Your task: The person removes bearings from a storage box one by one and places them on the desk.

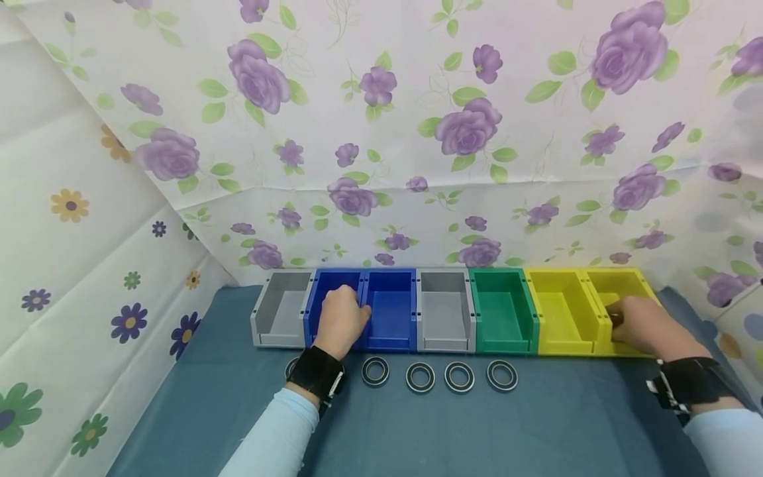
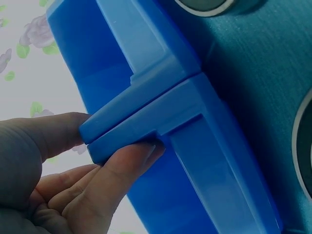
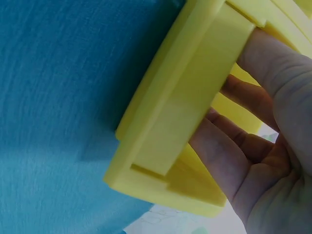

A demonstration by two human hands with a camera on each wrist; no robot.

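My left hand [image 1: 341, 322] is at the two blue bins. Its thumb and fingers pinch their adjoining side walls [image 2: 146, 105], with the thumb inside one bin [image 1: 390, 308] as the left wrist view shows. At the far right my right hand [image 1: 646, 324] reaches into the end yellow bin [image 1: 614, 285]. Behind that bin's front wall [image 3: 190, 102] the right fingertips are hidden. A small dark patch shows by those fingers in the head view; I cannot tell whether they hold anything.
Between the hands stand a grey bin [image 1: 444, 338], a green bin [image 1: 507, 344] and another yellow bin [image 1: 566, 346]. Another grey bin [image 1: 280, 341] ends the row at left. Several ring bearings [image 1: 375, 358] lie on the blue cloth [image 1: 429, 430] before the row, one partly behind the left wrist.
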